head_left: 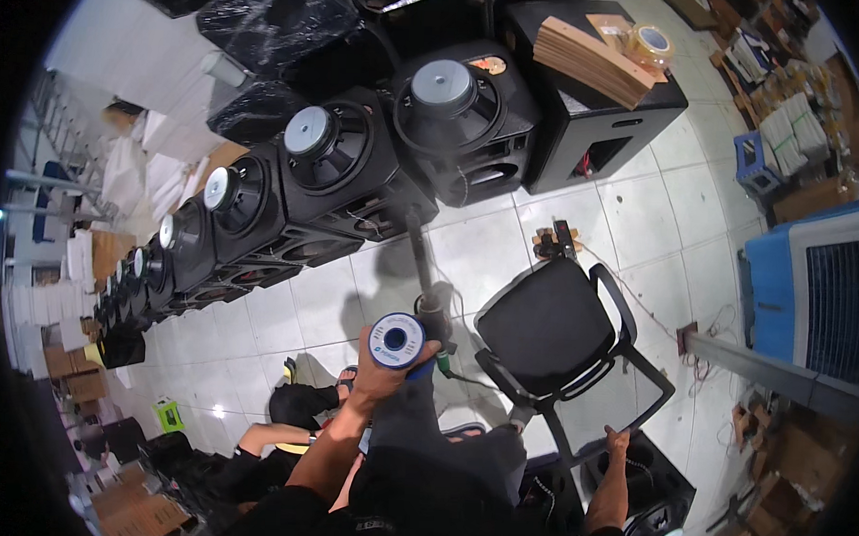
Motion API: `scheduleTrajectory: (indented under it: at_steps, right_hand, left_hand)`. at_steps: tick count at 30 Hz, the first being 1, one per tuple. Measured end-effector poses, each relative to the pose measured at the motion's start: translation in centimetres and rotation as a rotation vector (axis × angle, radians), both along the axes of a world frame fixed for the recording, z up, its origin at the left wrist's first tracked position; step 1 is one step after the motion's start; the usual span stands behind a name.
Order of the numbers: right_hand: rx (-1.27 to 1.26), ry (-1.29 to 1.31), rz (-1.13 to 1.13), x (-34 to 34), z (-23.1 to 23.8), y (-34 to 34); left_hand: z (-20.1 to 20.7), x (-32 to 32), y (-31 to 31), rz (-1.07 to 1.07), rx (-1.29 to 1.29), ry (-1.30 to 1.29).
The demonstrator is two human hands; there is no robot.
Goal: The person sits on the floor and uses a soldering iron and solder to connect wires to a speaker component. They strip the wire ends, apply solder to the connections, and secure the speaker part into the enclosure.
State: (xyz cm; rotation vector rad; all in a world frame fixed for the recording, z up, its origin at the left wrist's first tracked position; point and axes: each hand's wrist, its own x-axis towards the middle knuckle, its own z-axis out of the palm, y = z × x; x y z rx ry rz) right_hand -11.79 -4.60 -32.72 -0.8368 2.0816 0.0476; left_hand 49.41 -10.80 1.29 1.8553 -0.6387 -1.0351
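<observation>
My left hand (379,377) is wrapped round a spool (397,340) with a blue rim, a round white label and a dark centre hole. It is held up in front of my body, label upward; what is wound on it is hidden. Low on the right, my right hand (617,438) is closed on the frame of a black chair (547,323). The chair has a padded surface, armrests and tube legs. Behind the spool, a grey upright tube (419,253) and a green-ended cable (443,362) show in part.
A long row of black speaker cabinets (361,193) with drivers on top curves to the far left. Wood strips (592,60) and tape (650,46) lie on a cabinet. A co-worker's arm (273,437) is close at left. A blue cooler (774,273) and cables are right; open cabinets (665,479) are near.
</observation>
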Motion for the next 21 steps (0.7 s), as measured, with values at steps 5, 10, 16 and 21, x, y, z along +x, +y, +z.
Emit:
scheduleTrajectory:
  at_steps: [5, 10, 16, 21]
  right_hand:
    - [0.211, 0.304, 0.353, 11.6, 2.7, 0.0]
    - [-0.023, 0.039, 0.553, 25.4, 6.1, -8.2]
    - [-0.169, 0.025, 0.598, 32.4, 6.7, -16.5]
    - [-0.057, 0.1, 0.581, 32.9, 9.7, -19.8]
  left_hand:
    - [1.8, 8.7, -2.3, -0.059, 0.001, 0.134]
    - [6.5, 17.0, -4.6, -0.189, 0.022, 0.314]
    - [4.7, 22.3, -5.1, -0.349, 0.249, 0.106]
    - [1.9, 25.3, -5.7, -0.416, 0.24, 0.043]
